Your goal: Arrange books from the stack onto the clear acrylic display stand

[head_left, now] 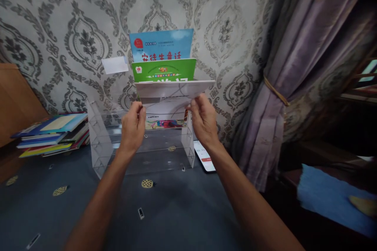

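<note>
One pineapple-print tablecloth (176, 215), damask wallpaper (225, 33) behind

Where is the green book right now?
In the head view, the green book stands slightly left of centre, between the blue book behind and the white book in front.

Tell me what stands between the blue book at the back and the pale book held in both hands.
A green book, only its upper part showing, stands between the blue book and the pale book in the head view.

Home interior, as shown by: damask-patterned wallpaper (225, 31); purple curtain (309, 43), cord-tied; pineapple-print tablecloth (179, 219); stacked books (55, 135).
</note>
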{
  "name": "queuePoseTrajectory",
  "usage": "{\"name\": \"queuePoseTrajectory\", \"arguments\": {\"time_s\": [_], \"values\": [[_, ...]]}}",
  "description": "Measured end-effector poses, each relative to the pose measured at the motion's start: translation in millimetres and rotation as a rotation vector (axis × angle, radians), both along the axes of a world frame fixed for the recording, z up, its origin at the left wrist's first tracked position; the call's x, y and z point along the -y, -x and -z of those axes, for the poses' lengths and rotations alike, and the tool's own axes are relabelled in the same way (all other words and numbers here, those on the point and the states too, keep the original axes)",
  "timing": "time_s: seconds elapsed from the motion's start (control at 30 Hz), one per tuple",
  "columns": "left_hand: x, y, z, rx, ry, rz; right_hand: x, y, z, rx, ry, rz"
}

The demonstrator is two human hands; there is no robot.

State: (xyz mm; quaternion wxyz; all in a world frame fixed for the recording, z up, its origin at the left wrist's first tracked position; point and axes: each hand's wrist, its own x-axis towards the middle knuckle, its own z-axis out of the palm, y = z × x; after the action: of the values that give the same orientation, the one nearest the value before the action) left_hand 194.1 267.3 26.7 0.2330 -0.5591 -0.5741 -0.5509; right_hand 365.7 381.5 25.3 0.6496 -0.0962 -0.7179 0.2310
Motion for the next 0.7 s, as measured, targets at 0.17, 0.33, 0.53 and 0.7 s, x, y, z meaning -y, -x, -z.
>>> {"name": "queuePoseTrajectory", "arguments": {"time_s": [0.17, 0.33, 0.53, 0.7], "values": [[1.4, -1.5, -1.3, -0.045, -0.020, -0.064, -4.4, -0.1, 1.5, 0.023, -0.016, 0.047], [4.1, -1.2, -2.5, -0.032, -0.004, -0.117, -6.5, 0.3, 3.2, 0.030, -0.005, 0.066], [3.4, 3.0, 0.0, -0.063, 0.041, -0.174, -5.5, 1.4, 4.6, 0.025, -0.043, 0.218], [2.0, 3.4, 1.4, -0.082, 0.036, -0.177, -6.5, 4.8, 8.6, -0.037, -0.008, 0.188]]}}
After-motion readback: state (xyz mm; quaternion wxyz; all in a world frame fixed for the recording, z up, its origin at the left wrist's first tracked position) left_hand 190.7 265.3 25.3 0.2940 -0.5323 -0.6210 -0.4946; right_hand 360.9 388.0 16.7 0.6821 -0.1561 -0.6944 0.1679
